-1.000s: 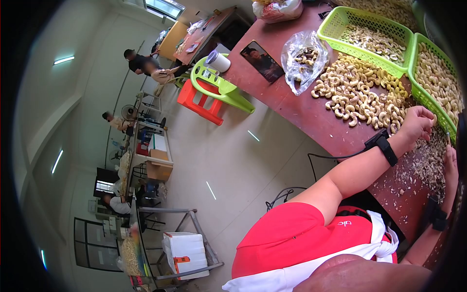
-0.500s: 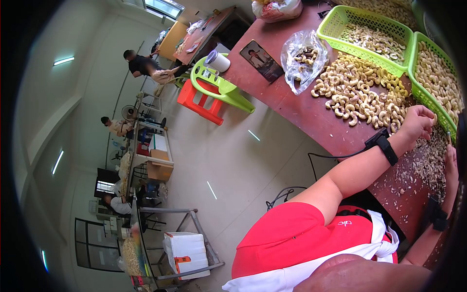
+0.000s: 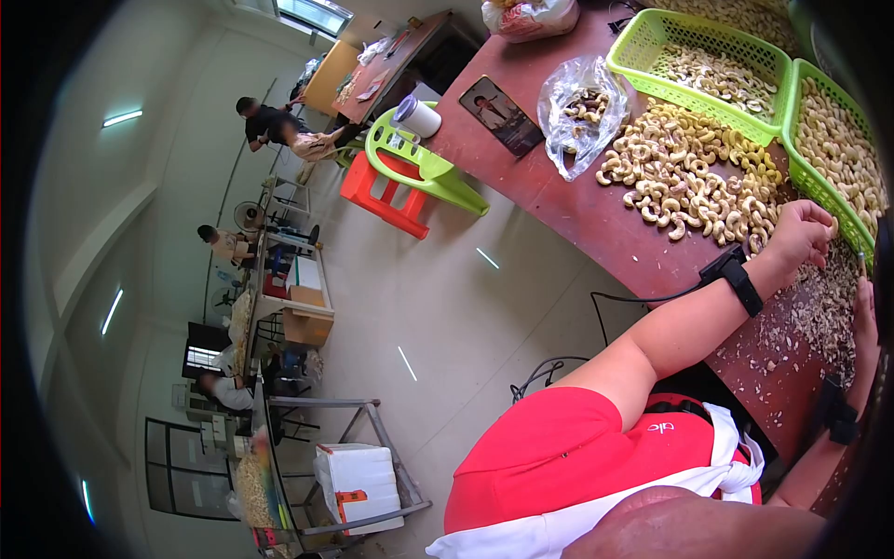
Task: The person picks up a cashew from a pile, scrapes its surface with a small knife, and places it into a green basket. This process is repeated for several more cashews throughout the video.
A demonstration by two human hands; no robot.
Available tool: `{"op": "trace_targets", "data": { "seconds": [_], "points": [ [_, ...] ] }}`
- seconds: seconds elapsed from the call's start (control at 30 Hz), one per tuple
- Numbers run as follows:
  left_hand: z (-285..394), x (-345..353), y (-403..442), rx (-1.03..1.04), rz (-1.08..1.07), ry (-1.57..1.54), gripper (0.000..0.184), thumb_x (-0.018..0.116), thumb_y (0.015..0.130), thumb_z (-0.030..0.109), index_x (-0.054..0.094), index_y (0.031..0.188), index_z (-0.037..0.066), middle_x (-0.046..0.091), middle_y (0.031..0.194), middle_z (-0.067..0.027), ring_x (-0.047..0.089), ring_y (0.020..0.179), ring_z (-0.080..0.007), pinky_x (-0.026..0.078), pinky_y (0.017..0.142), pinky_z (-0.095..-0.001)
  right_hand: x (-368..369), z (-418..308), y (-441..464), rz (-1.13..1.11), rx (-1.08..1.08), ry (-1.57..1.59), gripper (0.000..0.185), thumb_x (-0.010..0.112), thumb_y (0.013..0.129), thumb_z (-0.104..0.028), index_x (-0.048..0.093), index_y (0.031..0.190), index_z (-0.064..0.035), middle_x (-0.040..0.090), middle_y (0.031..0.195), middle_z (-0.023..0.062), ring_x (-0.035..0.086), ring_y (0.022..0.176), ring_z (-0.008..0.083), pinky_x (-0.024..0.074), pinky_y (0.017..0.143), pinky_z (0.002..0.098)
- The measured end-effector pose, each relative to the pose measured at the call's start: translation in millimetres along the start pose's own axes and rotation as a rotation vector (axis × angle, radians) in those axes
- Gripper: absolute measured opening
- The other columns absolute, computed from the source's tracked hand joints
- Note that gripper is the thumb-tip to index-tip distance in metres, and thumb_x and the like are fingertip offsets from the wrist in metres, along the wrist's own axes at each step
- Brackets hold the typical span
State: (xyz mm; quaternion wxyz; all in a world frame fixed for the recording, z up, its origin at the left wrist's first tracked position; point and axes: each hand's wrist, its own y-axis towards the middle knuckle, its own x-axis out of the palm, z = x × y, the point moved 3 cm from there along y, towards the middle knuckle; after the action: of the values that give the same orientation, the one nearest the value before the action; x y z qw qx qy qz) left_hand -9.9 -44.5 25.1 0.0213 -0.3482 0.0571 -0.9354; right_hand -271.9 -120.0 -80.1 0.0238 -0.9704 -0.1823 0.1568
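Note:
My left hand (image 3: pixel 803 238), with a black strap round its wrist, is closed in a pinch beside the green basket's near wall. A pale cashew nut (image 3: pixel 833 226) shows at its fingertips. My right hand (image 3: pixel 865 315), close by at the right edge, is closed round a thin tool (image 3: pixel 861 265) with a light tip; its kind cannot be made out. Brown skin scraps (image 3: pixel 824 312) lie on the table under both hands. A spread pile of cashew nuts (image 3: pixel 694 172) lies next to my left hand.
Green baskets of nuts (image 3: pixel 700 101) (image 3: pixel 799 154) stand along the red table (image 3: pixel 521 88). A clear plastic bag (image 3: pixel 582 112), a phone (image 3: pixel 501 116) and a cup (image 3: pixel 417 117) are farther left. Black cables (image 3: pixel 549 365) hang by my arm. Stools (image 3: pixel 382 191) and several people are beyond.
My hands have barely moved. The tool in my right hand has shifted slightly. In the background, the person in black and the others at the tables have changed posture a little.

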Motion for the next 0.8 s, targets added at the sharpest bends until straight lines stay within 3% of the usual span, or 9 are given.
{"op": "trace_targets", "data": {
  "seconds": [0.1, 0.23, 0.33, 0.37, 0.4, 0.5, 0.63, 0.7, 0.8],
  "points": [
    [-0.2, -0.3, 0.1, 0.000, 0.001, 0.003, 0.011, 0.053, 0.069, 0.003, 0.048, 0.079, 0.002, 0.049, 0.064, -0.0032, 0.049, 0.049, -0.0106, 0.044, 0.039, -0.0241, 0.9, -16.2, -5.1, -0.107, 0.133, -0.058, 0.036, 0.038, 0.087, -0.028, 0.042, 0.115, -0.0043, 0.044, 0.088, -0.0058, 0.037, 0.067, -0.0002, 0.0274, 0.054, 0.0125],
    [-1.6, -0.8, 1.3, -0.003, 0.006, 0.005, 0.011, 0.054, 0.069, 0.003, 0.048, 0.079, 0.003, 0.049, 0.064, -0.0032, 0.049, 0.049, -0.0107, 0.044, 0.040, -0.0241, 0.5, -7.7, -3.6, -0.087, 0.124, -0.050, 0.037, 0.038, 0.087, -0.030, 0.043, 0.115, -0.0051, 0.044, 0.089, -0.0069, 0.035, 0.065, -0.0002, 0.0263, 0.052, 0.0129],
    [-1.9, -1.1, 1.9, -0.005, 0.001, 0.005, 0.011, 0.054, 0.069, 0.003, 0.048, 0.079, 0.003, 0.049, 0.063, -0.0031, 0.049, 0.049, -0.0107, 0.044, 0.040, -0.0240, 15.6, -20.0, -10.8, 0.007, 0.092, 0.066, 0.037, 0.039, 0.087, -0.029, 0.043, 0.114, -0.0049, 0.042, 0.080, -0.0087, 0.031, 0.060, 0.0009, 0.0243, 0.049, 0.0146],
    [-1.7, -1.1, 1.8, -0.006, 0.001, 0.005, 0.011, 0.054, 0.069, 0.003, 0.048, 0.079, 0.003, 0.049, 0.063, -0.0031, 0.049, 0.049, -0.0107, 0.044, 0.040, -0.0240, 26.3, -38.7, -16.0, 0.100, -0.012, 0.093, 0.022, 0.041, 0.086, -0.030, 0.041, 0.088, -0.0083, 0.035, 0.066, -0.0088, 0.027, 0.053, 0.0010, 0.0203, 0.045, 0.0164],
    [-1.2, -0.9, 1.3, -0.006, 0.000, 0.007, 0.011, 0.054, 0.069, 0.003, 0.048, 0.078, 0.003, 0.049, 0.063, -0.0031, 0.049, 0.049, -0.0107, 0.044, 0.040, -0.0241, 31.1, -51.4, -19.1, 0.193, -0.116, 0.119, 0.030, 0.043, 0.084, -0.031, 0.039, 0.062, -0.0117, 0.028, 0.052, -0.0088, 0.022, 0.046, 0.0012, 0.0163, 0.041, 0.0182],
    [-1.5, -0.9, 1.4, -0.005, 0.001, 0.010, 0.010, 0.053, 0.069, 0.003, 0.048, 0.078, 0.003, 0.049, 0.064, -0.0030, 0.049, 0.049, -0.0108, 0.044, 0.040, -0.0241, 29.7, -61.9, -18.9, 0.109, -0.183, -0.090, 0.029, 0.043, 0.085, -0.031, 0.040, 0.063, -0.0115, 0.028, 0.053, -0.0089, 0.023, 0.046, 0.0010, 0.0164, 0.041, 0.0183],
    [-0.5, 0.1, 0.7, -0.001, -0.003, 0.011, 0.010, 0.053, 0.069, 0.003, 0.048, 0.077, 0.003, 0.049, 0.064, -0.0028, 0.049, 0.049, -0.0106, 0.044, 0.040, -0.0239, 37.3, -88.8, -30.2, 0.093, -0.092, -0.065, 0.029, 0.042, 0.085, -0.030, 0.040, 0.063, -0.0115, 0.028, 0.053, -0.0086, 0.023, 0.047, 0.0012, 0.0168, 0.041, 0.0183],
    [-1.1, -0.4, 0.9, -0.004, -0.004, 0.011, 0.010, 0.054, 0.069, 0.003, 0.048, 0.078, 0.003, 0.049, 0.064, -0.0028, 0.049, 0.049, -0.0105, 0.044, 0.040, -0.0239, 52.9, -147.9, -53.0, 0.105, -0.135, -0.416, 0.041, 0.042, 0.082, -0.035, 0.051, 0.061, -0.0018, 0.044, 0.048, 0.0048, 0.035, 0.042, 0.0199, 0.0315, 0.043, 0.0331],
    [-0.3, -0.3, 0.4, -0.005, -0.001, 0.015, 0.010, 0.054, 0.069, 0.003, 0.048, 0.078, 0.003, 0.049, 0.064, -0.0028, 0.049, 0.049, -0.0105, 0.044, 0.040, -0.0238, 55.4, -155.0, -56.4, 0.109, -0.169, -0.405, 0.039, 0.042, 0.083, -0.033, 0.051, 0.061, -0.0017, 0.044, 0.048, 0.0058, 0.036, 0.042, 0.0182, 0.0309, 0.041, 0.0313]
  ]
}}
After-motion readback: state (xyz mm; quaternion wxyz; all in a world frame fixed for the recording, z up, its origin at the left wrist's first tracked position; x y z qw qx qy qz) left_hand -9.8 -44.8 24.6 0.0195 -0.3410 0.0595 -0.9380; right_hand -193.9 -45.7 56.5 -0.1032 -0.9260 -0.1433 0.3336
